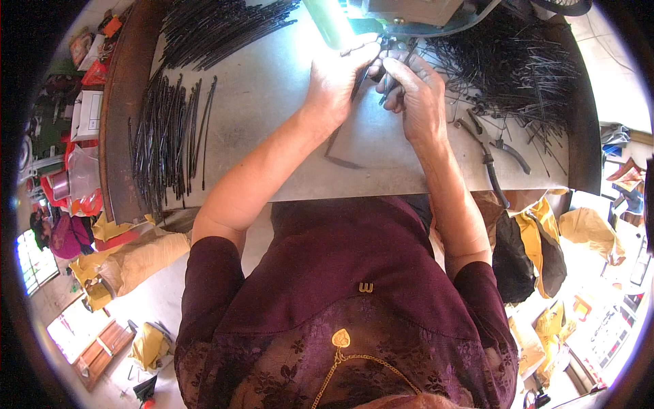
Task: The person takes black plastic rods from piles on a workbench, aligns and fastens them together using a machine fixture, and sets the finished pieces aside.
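At the far middle of the table, my left hand and my right hand come close together under a bright lamp. The fingers of my right hand are closed around a thin black rod, whose lower end sticks out by the fingertips. My left hand is also closed, its thumb and fingers pinched at the same spot beside a dark thin piece. Glare and the fingers hide exactly what the left hand grips. Just beyond the fingertips stands a machine, partly cut off by the upper edge.
Thin black rods lie in a neat far-left pile and a near-left pile. A tangled heap of black rods fills the far right. Pliers with dark handles lie near the table's right front edge. The lamp tube hangs close over my left hand.
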Tool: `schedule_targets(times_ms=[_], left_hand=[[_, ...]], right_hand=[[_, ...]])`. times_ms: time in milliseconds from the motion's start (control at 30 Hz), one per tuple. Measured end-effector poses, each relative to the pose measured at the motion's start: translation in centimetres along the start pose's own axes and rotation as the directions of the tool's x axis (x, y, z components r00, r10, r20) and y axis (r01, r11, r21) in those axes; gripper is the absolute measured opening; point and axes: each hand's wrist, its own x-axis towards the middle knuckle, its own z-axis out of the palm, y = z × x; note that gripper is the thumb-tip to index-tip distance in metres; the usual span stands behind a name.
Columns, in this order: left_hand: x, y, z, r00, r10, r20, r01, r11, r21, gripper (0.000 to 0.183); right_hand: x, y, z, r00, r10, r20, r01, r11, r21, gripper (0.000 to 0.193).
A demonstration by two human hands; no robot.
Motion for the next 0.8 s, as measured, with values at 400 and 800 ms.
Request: schedule_targets(times_ms=[400, 800], left_hand=[[0.5, 0.0, -1.4, 0.969, 0.218, 0.119, -0.248, 0.874, 0.417, 0.024], [1.6, 0.8, -2.0, 0.976, -0.21, 0.051, 0.202, 0.97, 0.133, 0.023]], right_hand=[[1.0, -1.7, -0.8, 1.0, 0.013, 0.018, -0.006, 0.941, -0.339, 0.018], [2.1, -0.9, -2.0, 0.978, 0.168, 0.12, -0.176, 0.982, 0.064, 0.013]])
